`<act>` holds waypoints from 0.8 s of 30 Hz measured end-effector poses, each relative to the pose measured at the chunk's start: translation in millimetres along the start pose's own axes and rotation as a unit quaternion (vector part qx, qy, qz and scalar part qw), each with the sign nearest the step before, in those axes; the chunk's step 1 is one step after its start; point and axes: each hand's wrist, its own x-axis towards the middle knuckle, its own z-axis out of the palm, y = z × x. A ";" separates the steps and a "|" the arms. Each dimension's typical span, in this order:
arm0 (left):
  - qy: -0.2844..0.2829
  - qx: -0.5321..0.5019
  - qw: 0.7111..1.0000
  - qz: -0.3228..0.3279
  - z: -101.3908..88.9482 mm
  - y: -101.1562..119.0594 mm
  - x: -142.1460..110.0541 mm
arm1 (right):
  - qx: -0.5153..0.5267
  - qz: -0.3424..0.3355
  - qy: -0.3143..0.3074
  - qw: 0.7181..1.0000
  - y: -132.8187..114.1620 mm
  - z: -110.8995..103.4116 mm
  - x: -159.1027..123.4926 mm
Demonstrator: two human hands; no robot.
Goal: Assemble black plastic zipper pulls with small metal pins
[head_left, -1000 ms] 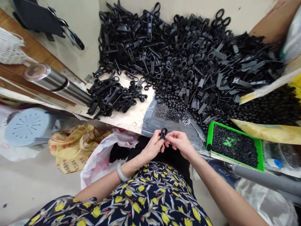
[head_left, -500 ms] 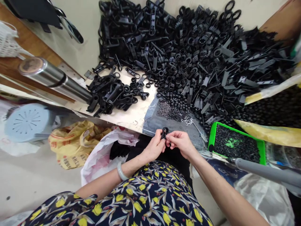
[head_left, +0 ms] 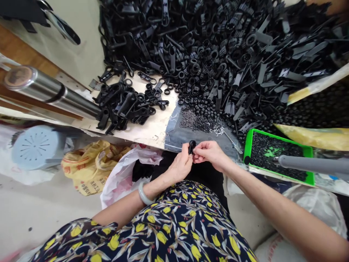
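My left hand (head_left: 181, 162) is closed around a black plastic part with a rounded end (head_left: 192, 145), which sticks up past the thumb. Close against it, my right hand (head_left: 209, 154) is closed in a pinch at the part's right side; whatever sits between those fingertips is too small to make out. Both hands are just off the table's front edge, above my lap. Beyond them, a dark mat (head_left: 185, 136) carries a heap of tiny brown-grey pieces (head_left: 188, 118), small black pieces (head_left: 202, 124) and silver pins (head_left: 217, 128).
A huge pile of black plastic parts (head_left: 196, 54) covers the table's back. A smaller heap (head_left: 125, 105) lies left, beside a steel flask (head_left: 51, 89). On the right are a green tray (head_left: 248, 145) and a grey bar (head_left: 313, 163). A white bag (head_left: 117, 182) hangs below.
The black part has turned in my left hand, so its ring opening no longer faces me. My right hand stays pinched beside it. The whole view has shifted slightly.
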 end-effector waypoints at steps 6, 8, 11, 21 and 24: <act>-0.001 -0.203 0.977 -0.072 1.2 1.2 4.0 | -0.018 -0.033 -0.016 0.999 0.6 -0.6 -1.1; -0.006 -0.252 0.963 -0.093 -0.1 4.2 4.9 | -0.040 -0.043 -0.030 0.998 0.6 -4.4 -3.7; -0.014 -0.314 0.942 -0.115 -3.8 8.5 6.4 | -0.124 -0.085 0.005 0.989 -0.6 -22.1 -12.6; -0.034 -0.365 0.920 -0.137 -13.3 18.0 7.3 | -0.710 -0.190 0.357 0.577 0.5 -98.7 -27.4; -0.042 -0.347 0.927 -0.133 -16.0 22.7 7.2 | -0.718 -0.181 0.334 0.583 -2.3 -98.6 -24.2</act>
